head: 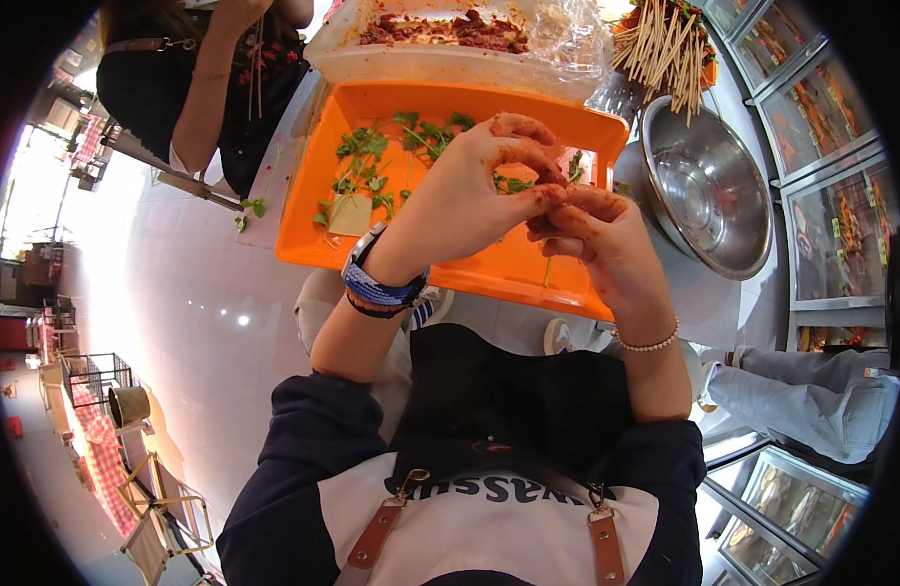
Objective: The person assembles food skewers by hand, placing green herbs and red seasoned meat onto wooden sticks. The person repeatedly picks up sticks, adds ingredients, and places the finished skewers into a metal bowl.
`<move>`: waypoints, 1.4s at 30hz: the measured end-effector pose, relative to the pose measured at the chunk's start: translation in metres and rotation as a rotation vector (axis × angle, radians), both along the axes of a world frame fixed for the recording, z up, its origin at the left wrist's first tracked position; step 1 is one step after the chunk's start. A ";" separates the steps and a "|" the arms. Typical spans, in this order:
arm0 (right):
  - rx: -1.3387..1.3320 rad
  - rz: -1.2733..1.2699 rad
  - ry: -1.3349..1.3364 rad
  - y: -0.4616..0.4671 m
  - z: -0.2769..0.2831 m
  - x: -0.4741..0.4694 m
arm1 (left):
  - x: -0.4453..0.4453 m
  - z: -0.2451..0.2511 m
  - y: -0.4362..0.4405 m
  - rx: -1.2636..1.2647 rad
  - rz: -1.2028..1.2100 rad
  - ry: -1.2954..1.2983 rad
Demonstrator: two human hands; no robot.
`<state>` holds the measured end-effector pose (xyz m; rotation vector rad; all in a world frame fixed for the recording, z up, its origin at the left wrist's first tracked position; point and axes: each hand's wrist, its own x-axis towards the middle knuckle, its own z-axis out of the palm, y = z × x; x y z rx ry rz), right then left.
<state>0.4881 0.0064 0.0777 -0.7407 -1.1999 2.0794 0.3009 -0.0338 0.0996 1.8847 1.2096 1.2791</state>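
Observation:
My left hand [486, 183], its fingertips stained red, meets my right hand [596, 227] above the right part of an orange plastic tray [296, 234]. The fingers of both hands pinch together around something small; what it is stays hidden. A thin green stem [548, 271] shows just below my right fingers. Sprigs of cilantro [362, 146] lie in the tray, with a pale square piece [349, 215] at its left. Behind the tray, a translucent plastic tub [450, 66] holds dark red seasoned food [450, 33], partly covered with clear plastic wrap [567, 44].
A steel bowl [706, 183] stands right of the tray, below a bundle of wooden skewers [662, 51]. A loose sprig [256, 207] lies at the tray's left. A person [208, 80] holding sticks is at the upper left; another person's legs [801, 403] are at the right, near glass-door display cabinets [823, 168].

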 end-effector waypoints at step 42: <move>-0.093 -0.159 0.233 0.015 0.000 0.004 | 0.003 0.020 -0.006 0.315 0.149 0.203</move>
